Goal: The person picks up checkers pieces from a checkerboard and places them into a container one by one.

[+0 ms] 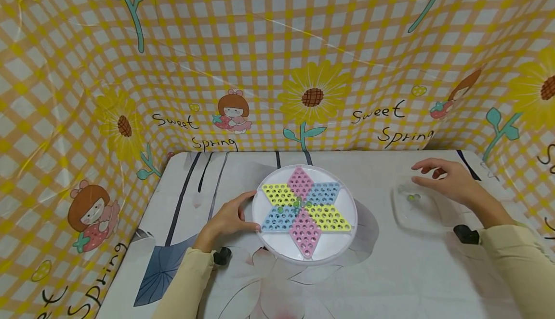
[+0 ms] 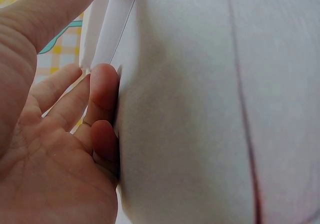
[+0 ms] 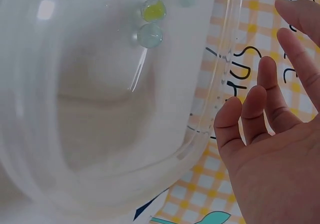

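Observation:
My left hand (image 1: 227,220) rests against the left rim of a round white Chinese checkers board (image 1: 342,246), thumb and fingers spread along the edge. In the left wrist view, its ring and little fingers (image 2: 104,91) bend down at the tablecloth. The board's star has pink, yellow and blue points full of holes, and several greenish glass marbles (image 1: 297,203) sit around its middle. Over a clear plastic container (image 1: 401,222) hovers my right hand (image 1: 448,181), fingers apart, nothing between them. Inside that container lie a yellow-green marble (image 3: 153,10) and paler glass marbles (image 3: 150,35).
A pale tablecloth (image 1: 277,285) with dark lines and flower prints covers the table. Yellow checked curtain (image 1: 260,44) closes off the back and both sides. Black wrist devices sit at the left wrist (image 1: 222,256) and the right wrist (image 1: 466,234).

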The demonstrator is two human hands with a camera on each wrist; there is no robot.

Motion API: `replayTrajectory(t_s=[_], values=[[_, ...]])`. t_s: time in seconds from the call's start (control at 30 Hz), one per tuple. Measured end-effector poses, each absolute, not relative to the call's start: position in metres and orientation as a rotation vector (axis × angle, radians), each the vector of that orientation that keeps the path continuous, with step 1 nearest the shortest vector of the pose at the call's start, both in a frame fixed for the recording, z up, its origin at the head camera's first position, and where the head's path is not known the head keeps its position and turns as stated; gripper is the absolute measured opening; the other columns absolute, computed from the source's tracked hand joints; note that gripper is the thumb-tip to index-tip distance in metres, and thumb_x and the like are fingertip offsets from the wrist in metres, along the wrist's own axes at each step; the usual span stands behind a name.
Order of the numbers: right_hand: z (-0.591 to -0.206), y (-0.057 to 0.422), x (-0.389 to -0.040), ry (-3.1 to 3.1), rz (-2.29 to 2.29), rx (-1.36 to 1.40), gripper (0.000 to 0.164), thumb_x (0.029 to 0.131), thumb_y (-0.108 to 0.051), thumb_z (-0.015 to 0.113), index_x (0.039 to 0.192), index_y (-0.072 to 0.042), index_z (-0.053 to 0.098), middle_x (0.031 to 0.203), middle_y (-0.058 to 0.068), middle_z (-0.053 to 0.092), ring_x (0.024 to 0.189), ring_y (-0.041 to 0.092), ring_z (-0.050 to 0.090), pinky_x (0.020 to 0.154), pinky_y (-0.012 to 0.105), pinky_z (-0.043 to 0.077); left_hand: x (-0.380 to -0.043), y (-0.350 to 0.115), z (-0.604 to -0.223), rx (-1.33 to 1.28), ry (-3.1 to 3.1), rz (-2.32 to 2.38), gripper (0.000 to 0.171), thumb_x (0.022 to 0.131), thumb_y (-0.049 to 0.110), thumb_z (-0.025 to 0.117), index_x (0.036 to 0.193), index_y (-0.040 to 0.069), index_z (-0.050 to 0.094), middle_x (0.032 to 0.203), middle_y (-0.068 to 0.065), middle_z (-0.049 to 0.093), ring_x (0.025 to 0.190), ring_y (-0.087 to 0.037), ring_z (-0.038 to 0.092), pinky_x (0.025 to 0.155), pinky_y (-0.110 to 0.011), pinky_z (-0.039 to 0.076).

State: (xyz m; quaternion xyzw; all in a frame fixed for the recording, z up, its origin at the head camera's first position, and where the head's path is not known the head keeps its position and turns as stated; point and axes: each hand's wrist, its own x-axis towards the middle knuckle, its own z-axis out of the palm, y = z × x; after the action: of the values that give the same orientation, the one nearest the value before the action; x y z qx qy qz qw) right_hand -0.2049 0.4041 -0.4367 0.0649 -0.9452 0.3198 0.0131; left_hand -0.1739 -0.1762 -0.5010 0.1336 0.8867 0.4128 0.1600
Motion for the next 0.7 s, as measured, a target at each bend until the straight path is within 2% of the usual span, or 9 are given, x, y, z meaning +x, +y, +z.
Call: replayTrajectory(t_s=[0.4, 0.7], values=[[-0.4357, 0.4022, -0.2043, -2.961, 1.012, 0.197, 0.042, 0.093, -0.039, 0.078, 0.125, -0.014, 0.069, 0.112, 0.013, 0.062, 0.090, 0.016, 0.051, 0.069, 0.027, 0.043, -0.1742, -0.1756, -0.5013, 0.380, 2.525, 1.195, 0.098, 0.075, 0.028, 0.095, 0.157, 0.020, 0.042, 0.072, -0.003, 0.055, 0.065, -0.016, 0.049, 0.064, -0.032, 0.040], [-0.4277, 0.3952, -0.2084, -2.947, 1.030, 0.254, 0.048, 0.094, -0.035, 0.077, 0.134, -0.013, 0.064, 0.118, 0.014, 0.065, 0.090, 0.004, 0.057, 0.071, 0.022, 0.046, -0.1743, -0.1764, -0.5023, 0.367, 2.518, 1.206, 0.097, 0.075, 0.027, 0.094, 0.157, 0.020, 0.042, 0.072, -0.003, 0.054, 0.065, -0.016, 0.048, 0.064, -0.032, 0.039]])
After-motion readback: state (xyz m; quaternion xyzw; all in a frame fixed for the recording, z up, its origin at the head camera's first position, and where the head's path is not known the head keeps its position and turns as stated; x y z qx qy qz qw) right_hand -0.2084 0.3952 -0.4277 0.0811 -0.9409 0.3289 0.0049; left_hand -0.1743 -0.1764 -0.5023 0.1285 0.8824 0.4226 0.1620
